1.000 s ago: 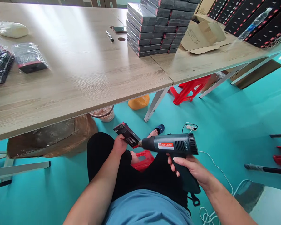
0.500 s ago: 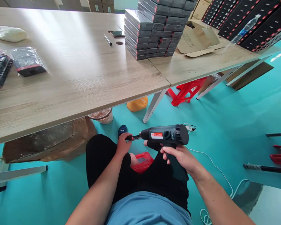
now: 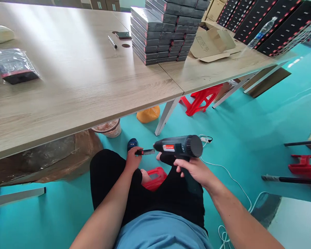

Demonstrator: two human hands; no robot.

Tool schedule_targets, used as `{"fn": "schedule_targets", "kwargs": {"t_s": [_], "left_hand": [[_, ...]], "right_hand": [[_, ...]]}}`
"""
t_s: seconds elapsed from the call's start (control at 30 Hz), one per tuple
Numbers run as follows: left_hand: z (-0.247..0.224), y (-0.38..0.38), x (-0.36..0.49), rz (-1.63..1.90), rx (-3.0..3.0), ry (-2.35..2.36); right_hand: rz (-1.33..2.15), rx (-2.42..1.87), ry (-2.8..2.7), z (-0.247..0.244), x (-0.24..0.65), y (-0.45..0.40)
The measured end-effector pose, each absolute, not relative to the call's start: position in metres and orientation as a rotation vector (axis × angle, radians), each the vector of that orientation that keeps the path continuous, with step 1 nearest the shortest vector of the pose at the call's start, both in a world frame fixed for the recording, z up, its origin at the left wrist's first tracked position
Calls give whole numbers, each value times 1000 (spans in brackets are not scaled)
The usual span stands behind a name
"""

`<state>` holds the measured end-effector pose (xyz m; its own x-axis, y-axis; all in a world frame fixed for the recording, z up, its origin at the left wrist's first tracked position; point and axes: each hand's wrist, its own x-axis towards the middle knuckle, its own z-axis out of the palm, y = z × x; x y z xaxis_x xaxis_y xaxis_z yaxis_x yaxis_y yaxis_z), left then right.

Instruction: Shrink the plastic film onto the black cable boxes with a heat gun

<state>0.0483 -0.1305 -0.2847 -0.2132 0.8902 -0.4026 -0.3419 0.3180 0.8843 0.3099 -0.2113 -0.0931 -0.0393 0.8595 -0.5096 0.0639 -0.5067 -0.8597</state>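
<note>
My right hand (image 3: 194,170) is closed around the handle of a dark heat gun (image 3: 181,145) with a red-and-white label. Its nozzle points left, toward my left hand (image 3: 133,159). Between the fingers of that hand is a flat, thin black box (image 3: 146,152) with a small red mark, seen nearly edge-on. The box's free end lies just below the nozzle tip; whether they touch I cannot tell. Both hands are over my lap, below the table edge.
On the wooden table (image 3: 93,83) stand a tall stack of dark boxes (image 3: 166,38), a film-wrapped box (image 3: 15,65), a pen (image 3: 112,42) and an opened carton (image 3: 212,45). Beneath are a waste bin (image 3: 110,129) and a yellow bag (image 3: 148,114). A white cord (image 3: 230,169) crosses the floor.
The scene has shifted left in view as my head turned a little. The heat gun's nozzle has risen slightly relative to the box, whose side shows more now. Both grips are the same.
</note>
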Motion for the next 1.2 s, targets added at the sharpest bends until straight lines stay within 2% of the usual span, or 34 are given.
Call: {"fn": "schedule_targets", "kwargs": {"t_s": [0.07, 0.2, 0.4, 0.77, 0.87, 0.97, 1.03, 1.2], "left_hand": [[-287, -131, 47, 1228, 573, 1346], [-289, -131, 48, 1179, 678, 1387], [-286, -130, 49, 1065, 926, 1495], [-285, -133, 47, 1075, 959, 1506], [-285, -132, 47, 1078, 914, 1510], [-285, -130, 49, 1078, 813, 1437], [-285, -128, 50, 1096, 640, 1380], [-280, -126, 45, 1070, 170, 1131]], "right_hand": [[1578, -1667, -854, -95, 321, -212], [1735, -1586, -708, -95, 334, -220], [1641, -1599, -748, -101, 329, -225], [1697, -1589, -903, -102, 321, -220], [1588, -1666, -868, -100, 324, -221], [1750, -1574, -799, -94, 324, -225], [1830, -1468, -780, -90, 322, -226], [1724, -1426, -739, -84, 311, -211]]}}
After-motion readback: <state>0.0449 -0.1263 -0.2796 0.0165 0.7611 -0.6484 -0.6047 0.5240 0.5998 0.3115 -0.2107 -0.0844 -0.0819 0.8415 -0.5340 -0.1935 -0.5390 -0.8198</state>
